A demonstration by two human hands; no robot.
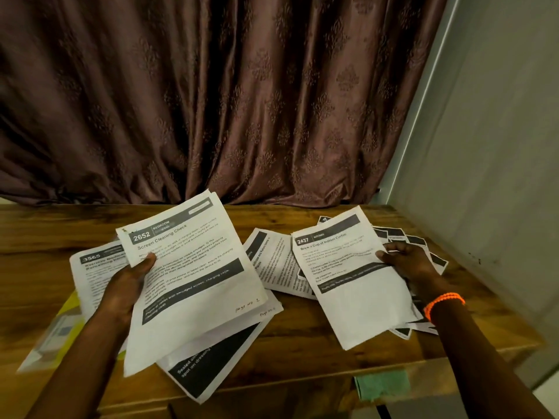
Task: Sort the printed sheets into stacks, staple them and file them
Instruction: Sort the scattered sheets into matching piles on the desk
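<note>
My left hand (127,282) grips a stapled set of printed sheets (193,267) headed "2652 Screen Cleaning Check", thumb on top, lifted above the wooden table (302,343). My right hand (406,261) holds a single sheet (354,285) headed "2437 Brew a Cup of Instant Coffee" by its right edge, over a fanned pile of sheets (423,246). More printed sheets lie on the table: one headed "3565" (93,267) at the left, one (272,261) in the middle, and one (211,358) under the left set. No stapler is visible.
A yellow plastic folder (57,331) lies at the table's left front, partly under the papers. A brown curtain (211,101) hangs behind the table and a pale wall (484,176) stands at the right. A green cloth (382,385) shows below the front edge.
</note>
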